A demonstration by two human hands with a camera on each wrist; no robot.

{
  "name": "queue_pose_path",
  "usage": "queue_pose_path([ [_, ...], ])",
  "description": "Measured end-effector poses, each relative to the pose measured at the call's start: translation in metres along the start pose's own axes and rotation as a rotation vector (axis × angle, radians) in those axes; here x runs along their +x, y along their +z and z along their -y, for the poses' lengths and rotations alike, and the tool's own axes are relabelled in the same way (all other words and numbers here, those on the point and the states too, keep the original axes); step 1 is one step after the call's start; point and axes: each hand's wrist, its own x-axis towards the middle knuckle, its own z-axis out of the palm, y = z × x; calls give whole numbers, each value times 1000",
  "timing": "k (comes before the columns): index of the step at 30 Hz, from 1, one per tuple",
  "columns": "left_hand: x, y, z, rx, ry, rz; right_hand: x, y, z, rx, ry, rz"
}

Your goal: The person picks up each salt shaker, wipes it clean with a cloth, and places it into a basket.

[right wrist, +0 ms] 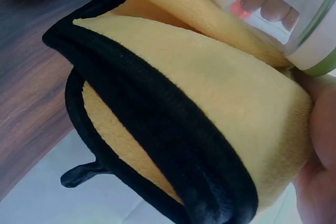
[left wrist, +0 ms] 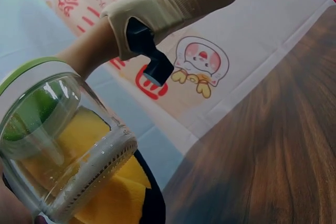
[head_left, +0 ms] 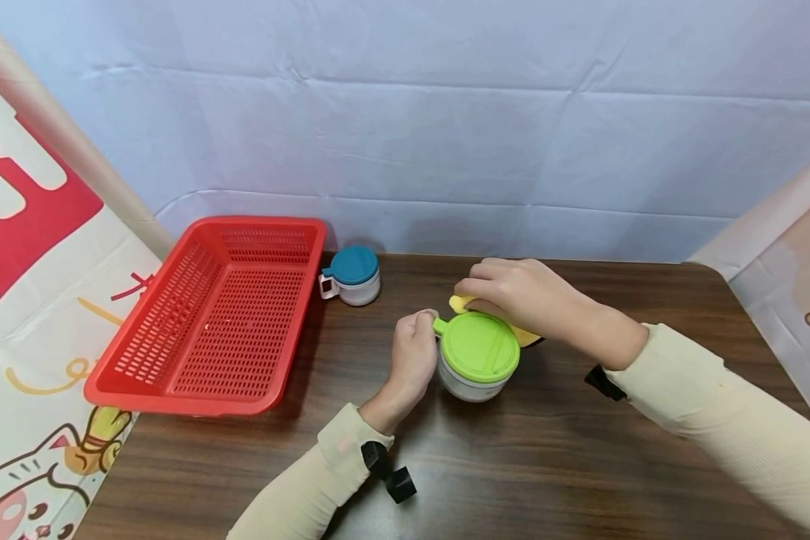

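My left hand [head_left: 413, 352] grips the handle side of a clear glass jar with a green lid [head_left: 478, 356]. The jar sits in the middle of the dark brown wooden table [head_left: 580, 465]. My right hand [head_left: 513, 292] curls around a soft yellow cloth with a black edge [right wrist: 210, 129] and presses it against the jar's far side. A red plastic basket [head_left: 209, 311] and a small white jar with a blue lid [head_left: 352, 275] stand to the left.
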Motion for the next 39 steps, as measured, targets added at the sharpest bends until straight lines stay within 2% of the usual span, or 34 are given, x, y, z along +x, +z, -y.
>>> queue_pose_path([
  [11, -3, 1, 0, -29, 14, 32, 12, -3, 2, -9, -91, 127],
  [19, -5, 2, 2, -16, 24, 34, 19, -4, -1, -17, -129, 154],
  [26, -6, 4, 2, -9, 20, 1, 14, -3, -8, -20, -21, 242],
  [34, -5, 1, 5, -57, 9, -30, -3, -7, -23, 16, 119, 189],
  [39, -3, -2, 5, -67, 8, -33, -13, -13, -30, 64, 206, 204],
])
